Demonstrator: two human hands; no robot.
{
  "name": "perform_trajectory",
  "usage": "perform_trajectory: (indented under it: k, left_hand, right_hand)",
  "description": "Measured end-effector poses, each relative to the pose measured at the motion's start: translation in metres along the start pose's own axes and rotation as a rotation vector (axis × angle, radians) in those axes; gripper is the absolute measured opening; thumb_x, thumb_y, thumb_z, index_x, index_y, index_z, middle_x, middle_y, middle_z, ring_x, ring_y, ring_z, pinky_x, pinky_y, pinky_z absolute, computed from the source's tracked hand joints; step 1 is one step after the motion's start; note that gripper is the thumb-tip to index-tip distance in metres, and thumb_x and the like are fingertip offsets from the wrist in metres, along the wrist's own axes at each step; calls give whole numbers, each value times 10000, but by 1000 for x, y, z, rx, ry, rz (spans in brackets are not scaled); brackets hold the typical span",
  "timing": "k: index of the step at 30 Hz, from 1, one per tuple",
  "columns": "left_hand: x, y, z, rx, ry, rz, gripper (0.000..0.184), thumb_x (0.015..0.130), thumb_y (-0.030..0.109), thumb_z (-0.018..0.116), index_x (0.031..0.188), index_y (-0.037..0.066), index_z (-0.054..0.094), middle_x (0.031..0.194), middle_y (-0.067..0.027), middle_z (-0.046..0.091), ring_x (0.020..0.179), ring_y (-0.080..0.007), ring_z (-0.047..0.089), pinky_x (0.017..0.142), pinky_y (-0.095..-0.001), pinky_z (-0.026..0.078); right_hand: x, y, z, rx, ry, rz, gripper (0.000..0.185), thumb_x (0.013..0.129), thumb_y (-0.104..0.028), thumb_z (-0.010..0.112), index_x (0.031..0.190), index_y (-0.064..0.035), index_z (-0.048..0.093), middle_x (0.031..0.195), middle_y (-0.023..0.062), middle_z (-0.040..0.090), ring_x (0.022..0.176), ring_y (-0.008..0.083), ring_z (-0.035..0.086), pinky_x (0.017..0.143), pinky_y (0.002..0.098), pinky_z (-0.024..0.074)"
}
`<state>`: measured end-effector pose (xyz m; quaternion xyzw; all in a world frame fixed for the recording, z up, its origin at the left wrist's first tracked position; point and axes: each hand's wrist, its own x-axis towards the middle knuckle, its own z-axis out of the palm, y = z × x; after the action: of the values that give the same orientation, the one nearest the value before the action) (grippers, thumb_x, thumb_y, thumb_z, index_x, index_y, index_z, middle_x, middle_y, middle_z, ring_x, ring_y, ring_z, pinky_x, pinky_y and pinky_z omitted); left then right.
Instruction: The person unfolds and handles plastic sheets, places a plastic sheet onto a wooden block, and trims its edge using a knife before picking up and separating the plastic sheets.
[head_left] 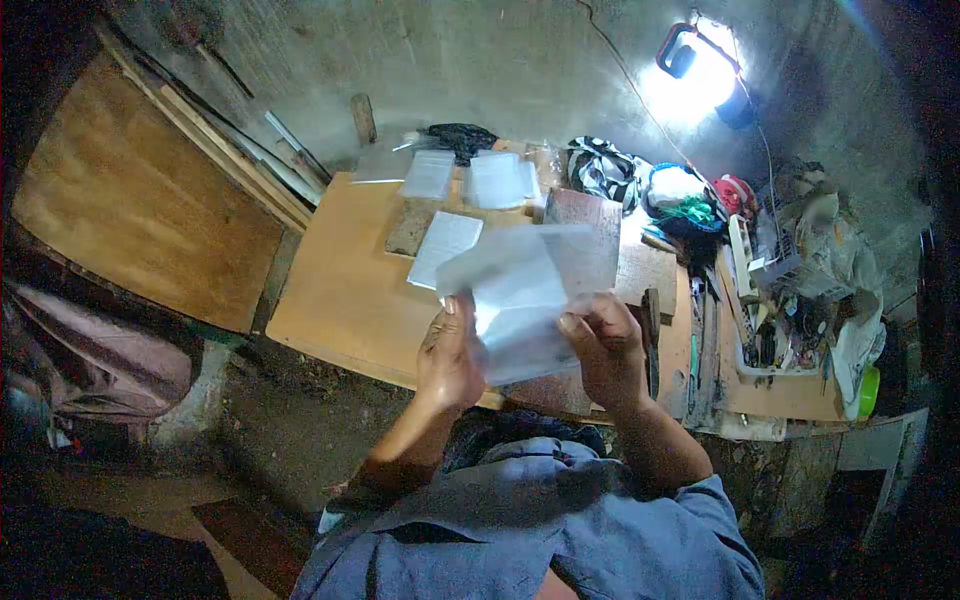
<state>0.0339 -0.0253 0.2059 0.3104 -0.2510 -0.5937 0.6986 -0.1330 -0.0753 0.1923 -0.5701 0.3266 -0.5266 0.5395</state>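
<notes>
one translucent plastic piece was held up in the head view, over the near side of the worktop, and was gripped from both sides. by the left hand its left edge was pinched, the thumb laid in front and the other fingers mostly hidden. by the right hand the lower right edge was caught between the thumb and the curled forefinger. the fingers of both hands were thus closed on the piece, with no wide gap left between them. whether it was a single sheet, a bag or several layers could not be told, as it was blurred.

beyond it, a white stack was seen beside a brown block, and two pale stacks were set out farther back.

the step in hand was judged to be the handling or straightening of the piece in the air. for the next move, an even hold at both edges seemed to be called for, so that the limp plastic could be kept flat and uncreased.
</notes>
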Motion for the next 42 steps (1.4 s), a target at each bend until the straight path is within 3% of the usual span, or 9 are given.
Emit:
perform_trajectory:
  k: [9, 15, 20, 32, 36, 37, 40, 41, 42]
  left_hand:
    - [-9, -12, -12, 116, 66, -100, 468, 946, 353, 497, 1269, 17, 456, 1197, -94, 545, 1095, -191, 510, 914, -365, 425]
    - [1, -23, -11, 331, 201, -35, 377, 890, 193, 621, 1224, 57, 511, 1105, -49, 577, 997, -158, 535, 858, -330, 453]
    - [14, 3, -19, -177, 113, -123, 449, 935, 398, 507, 1259, 89, 467, 1132, -48, 547, 1072, -182, 509, 909, -365, 461]
    - [37, 10, -29, -313, 270, 119, 306, 946, 366, 490, 1139, 136, 552, 1028, 16, 598, 910, -151, 562, 815, -323, 469]
    - [39, -3, -53, -323, 89, 105, 258, 947, 321, 504, 1056, 106, 595, 1004, -4, 616, 922, -151, 569, 833, -312, 466]
    - [38, 5, -21, -287, 334, 81, 116, 936, 201, 545, 909, 97, 590, 712, 36, 557, 557, -80, 467, 552, -223, 424]
    - [43, -2, -68, -114, 332, 113, 67, 910, 156, 586, 905, 89, 593, 743, 21, 581, 591, -70, 486, 556, -217, 416]
    - [38, -3, -72, -154, 419, 103, 246, 842, -30, 607, 1061, 82, 610, 968, -41, 642, 901, -126, 606, 761, -230, 499]
    - [36, -9, -99, -15, 424, 137, 260, 823, -35, 622, 1061, 69, 608, 962, -46, 646, 896, -130, 611, 753, -239, 501]
  right_hand:
    - [2, 11, 0, -168, -60, 65, 160, 893, -170, 600, 953, -36, 537, 864, 52, 558, 688, 103, 536, 608, 253, 456]
    - [-2, 20, 11, -272, 34, -45, 517, 799, -135, 719, 1192, -67, 391, 909, 112, 588, 783, 164, 600, 657, 311, 499]
    - [-5, 25, -25, -48, -391, 413, 671, 749, 27, 721, 1289, -79, 336, 881, 95, 618, 803, 128, 603, 694, 255, 502]
    - [-41, 74, -67, 501, 84, 450, 280, 784, -27, 693, 1040, 7, 586, 935, 97, 640, 829, 156, 617, 742, 283, 507]
    - [-39, 70, -63, 482, 158, 390, 171, 823, -103, 683, 952, 1, 638, 836, 62, 649, 750, 149, 620, 677, 275, 502]
    - [-38, 63, -69, 483, 161, 390, 171, 823, -103, 683, 952, 1, 638, 836, 62, 649, 750, 149, 620, 677, 275, 502]
    - [-36, 52, -104, 315, 58, 468, 197, 798, -116, 701, 964, -14, 668, 816, 41, 669, 684, 114, 608, 621, 255, 499]
    - [-37, 53, -115, 213, 42, 420, 206, 798, -144, 705, 963, -24, 672, 809, 38, 669, 673, 107, 601, 600, 245, 489]
    - [-37, 53, -126, 109, 25, 372, 216, 797, -171, 710, 961, -34, 675, 803, 34, 669, 662, 99, 594, 579, 236, 479]
